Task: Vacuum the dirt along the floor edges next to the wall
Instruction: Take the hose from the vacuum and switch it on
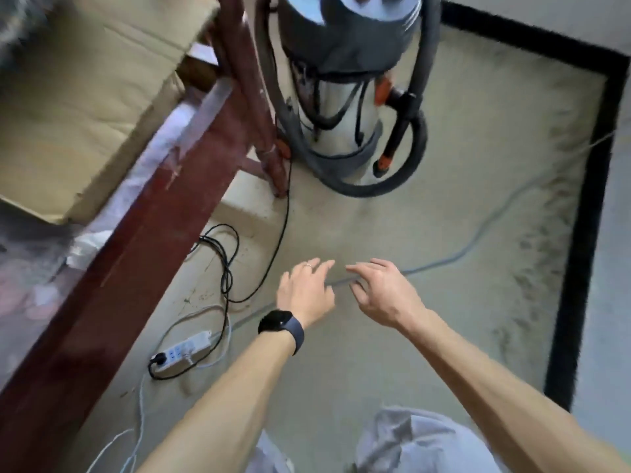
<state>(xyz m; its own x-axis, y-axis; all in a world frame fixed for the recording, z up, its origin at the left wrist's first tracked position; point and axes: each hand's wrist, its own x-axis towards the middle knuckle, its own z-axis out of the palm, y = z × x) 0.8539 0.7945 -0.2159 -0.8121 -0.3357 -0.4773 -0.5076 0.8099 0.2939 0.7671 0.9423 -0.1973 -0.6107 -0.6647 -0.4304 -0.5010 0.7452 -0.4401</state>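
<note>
Both empty, fingers spread: left hand (304, 291), right hand (382, 291) | step: setup | next: we grab vacuum hose (358, 191), hit wall-edge dirt (553, 233)

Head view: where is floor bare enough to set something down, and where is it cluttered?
Bare: floor between the vacuum hose and the grey cable; also between that cable and the black baseboard, though dusty. Crowded: by the power strip and black cords.

We look down into what seems a workshop or storeroom: a steel drum vacuum (341, 100) stands on a bare, dusty concrete floor (461, 148). Left of the vacuum, a red-brown frame (170, 206) bears cardboard (85, 97); nearer us than the vacuum, a power strip (184, 348) lies among loose cables (223, 268).
</note>
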